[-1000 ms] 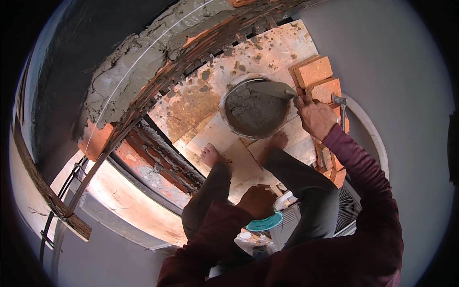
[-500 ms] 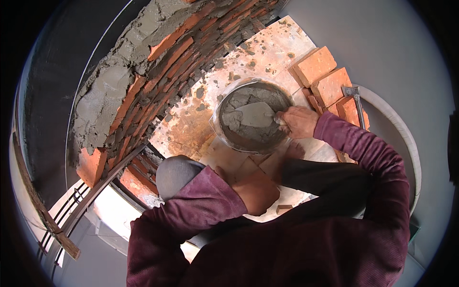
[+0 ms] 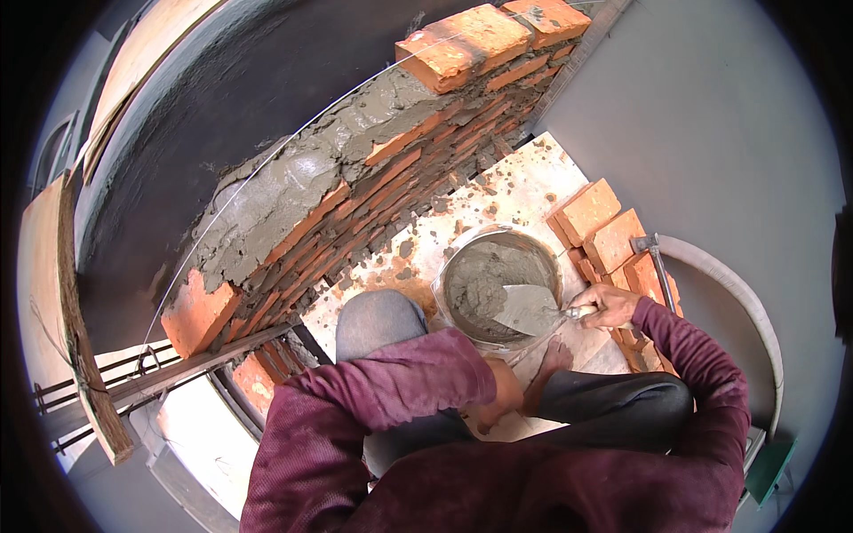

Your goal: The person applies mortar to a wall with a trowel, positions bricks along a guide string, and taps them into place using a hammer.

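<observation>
My right hand is closed around the handle of a trowel at the right side of a round bucket. The trowel's flat, mortar-smeared blade points left over grey wet mortar inside the bucket. My left hand hangs low between my knees, just nearer than the bucket; its fingers are mostly hidden. Left of the bucket runs a low brick wall, its top spread with wet mortar. Bricks lie along the top at its far end, and one brick sits at its near end.
Several loose bricks are stacked right of the bucket, with a hammer resting against them. A thin string stretches along the wall top. A plank stands at far left. Mortar splashes dot the floor.
My view has shifted, showing more of the wall's far end. The trowel has moved from the mortar's middle toward the bucket's right rim, my right hand drawing back with it.
</observation>
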Tool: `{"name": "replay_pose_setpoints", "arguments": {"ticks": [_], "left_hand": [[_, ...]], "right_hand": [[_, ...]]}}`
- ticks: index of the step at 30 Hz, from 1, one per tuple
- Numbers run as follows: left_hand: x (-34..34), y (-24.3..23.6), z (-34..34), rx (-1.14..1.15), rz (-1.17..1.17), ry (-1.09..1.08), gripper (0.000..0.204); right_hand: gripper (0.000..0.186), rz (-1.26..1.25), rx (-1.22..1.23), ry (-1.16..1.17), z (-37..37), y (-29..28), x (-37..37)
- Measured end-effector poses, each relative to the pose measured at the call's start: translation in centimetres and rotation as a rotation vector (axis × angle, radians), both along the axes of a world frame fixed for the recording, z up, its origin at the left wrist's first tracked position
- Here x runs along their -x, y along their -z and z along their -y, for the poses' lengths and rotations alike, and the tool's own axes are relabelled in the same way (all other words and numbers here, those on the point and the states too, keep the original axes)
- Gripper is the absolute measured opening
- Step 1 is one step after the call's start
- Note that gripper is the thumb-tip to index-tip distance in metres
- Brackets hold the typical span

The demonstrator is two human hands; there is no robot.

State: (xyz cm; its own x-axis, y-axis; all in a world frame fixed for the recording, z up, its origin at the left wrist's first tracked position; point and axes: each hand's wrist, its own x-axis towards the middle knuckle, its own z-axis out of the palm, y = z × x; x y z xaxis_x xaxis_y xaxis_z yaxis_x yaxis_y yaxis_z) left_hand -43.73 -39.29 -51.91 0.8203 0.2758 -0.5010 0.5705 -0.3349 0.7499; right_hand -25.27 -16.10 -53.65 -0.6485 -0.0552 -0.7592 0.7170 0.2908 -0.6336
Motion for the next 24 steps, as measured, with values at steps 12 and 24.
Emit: {"name": "replay_pose_setpoints", "arguments": {"ticks": [12,24], "left_hand": [[0.8,3.0,-0.3,-0.142,-0.054,-0.073,0.036],[0.4,3.4,-0.5,-0.139,0.022,-0.063,0.036]], "right_hand": [[0.029,-0.574,-0.621,-0.228,0.7,-14.3,18.1],[0.033,-0.857,-1.437,-0.260,2.9,-11.2,22.1]]}}
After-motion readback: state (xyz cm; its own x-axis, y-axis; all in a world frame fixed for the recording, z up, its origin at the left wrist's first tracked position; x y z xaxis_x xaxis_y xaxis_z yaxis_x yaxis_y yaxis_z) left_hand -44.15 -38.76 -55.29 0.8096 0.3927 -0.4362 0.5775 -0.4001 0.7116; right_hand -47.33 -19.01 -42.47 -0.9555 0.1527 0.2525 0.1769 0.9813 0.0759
